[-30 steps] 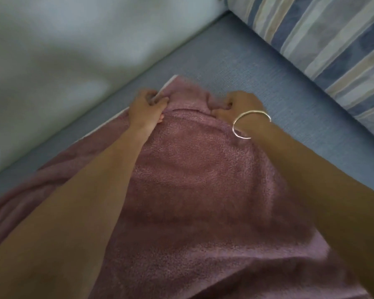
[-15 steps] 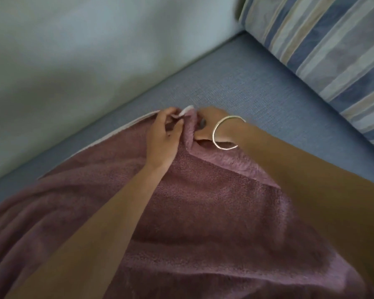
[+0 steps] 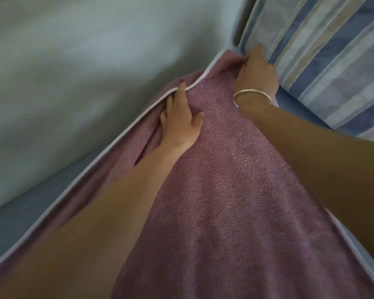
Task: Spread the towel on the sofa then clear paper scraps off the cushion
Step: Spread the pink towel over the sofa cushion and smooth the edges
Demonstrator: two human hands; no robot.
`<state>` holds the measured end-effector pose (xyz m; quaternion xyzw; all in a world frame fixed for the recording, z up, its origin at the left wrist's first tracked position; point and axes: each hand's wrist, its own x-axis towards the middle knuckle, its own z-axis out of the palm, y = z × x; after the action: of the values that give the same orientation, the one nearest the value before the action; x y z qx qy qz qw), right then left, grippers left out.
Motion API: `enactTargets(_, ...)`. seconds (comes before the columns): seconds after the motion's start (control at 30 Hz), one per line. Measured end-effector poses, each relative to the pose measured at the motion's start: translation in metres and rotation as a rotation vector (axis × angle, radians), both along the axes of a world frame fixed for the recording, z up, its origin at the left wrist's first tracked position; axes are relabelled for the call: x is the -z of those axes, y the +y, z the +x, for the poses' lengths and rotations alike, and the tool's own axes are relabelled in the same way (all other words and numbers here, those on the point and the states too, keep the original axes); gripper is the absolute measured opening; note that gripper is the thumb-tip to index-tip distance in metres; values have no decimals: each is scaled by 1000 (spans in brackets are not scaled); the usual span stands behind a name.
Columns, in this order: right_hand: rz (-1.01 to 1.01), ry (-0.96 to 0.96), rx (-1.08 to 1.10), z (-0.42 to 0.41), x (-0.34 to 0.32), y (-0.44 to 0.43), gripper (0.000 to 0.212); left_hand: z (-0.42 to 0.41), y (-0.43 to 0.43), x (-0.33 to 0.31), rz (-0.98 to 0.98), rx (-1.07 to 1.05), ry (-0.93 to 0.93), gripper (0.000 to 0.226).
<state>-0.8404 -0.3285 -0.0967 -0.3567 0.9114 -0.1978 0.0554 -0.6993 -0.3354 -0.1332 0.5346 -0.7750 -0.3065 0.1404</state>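
Note:
A mauve towel with a white hem lies over the blue sofa seat, reaching from the near edge to the far corner. My left hand rests flat on it by the left hem, fingers spread and curled over the edge. My right hand, with a silver bangle on the wrist, grips the towel's far corner where it meets the striped cushion. No paper scraps are visible.
The pale sofa backrest rises along the left. The striped cushion fills the upper right corner, with a strip of blue seat below it. My forearms cover much of the towel.
Both hands have carried the towel's far end forward into the sofa corner. The left hand has gone from pinching the hem to lying flat; the right now sits against the striped cushion.

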Motion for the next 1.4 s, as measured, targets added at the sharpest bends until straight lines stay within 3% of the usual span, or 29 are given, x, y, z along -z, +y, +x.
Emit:
enactTargets(0.07,36,-36,-46,-7,20,-2,42,-6,-8,13,30,25,-11,83)
enactTargets(0.17,134,-84,-358,-3,63,11,52,-6,-5,45,-91,81,-187,71)
enactTargets(0.27,249,49,-528,-4,83,13,61,-7,-1,58,-239,102,-322,67)
enactTargets(0.47,349,106,-556,-4,79,8,85,-7,-6,57,-180,126,-380,75)
enactTargets(0.6,421,-10,-528,-20,69,-21,56,-13,-29,55,-128,77,-397,64)
enactTargets(0.77,442,41,-518,-15,75,-25,63,-13,-34,63,-237,36,-401,83)
enactTargets(0.87,462,56,-535,-1,73,13,66,-13,-34,62,-245,46,-384,83)
enactTargets(0.97,347,144,-553,20,80,64,66,-11,-35,61,-226,59,-380,82)
enactTargets(1.13,284,142,-524,16,84,64,65,-11,-6,48,-94,212,-397,53)
enactTargets(1.27,302,114,-534,17,84,69,73,35,71,42,-218,402,-484,51)
enactTargets(1.4,381,21,-547,15,71,73,55,70,93,34,-129,448,-608,58)
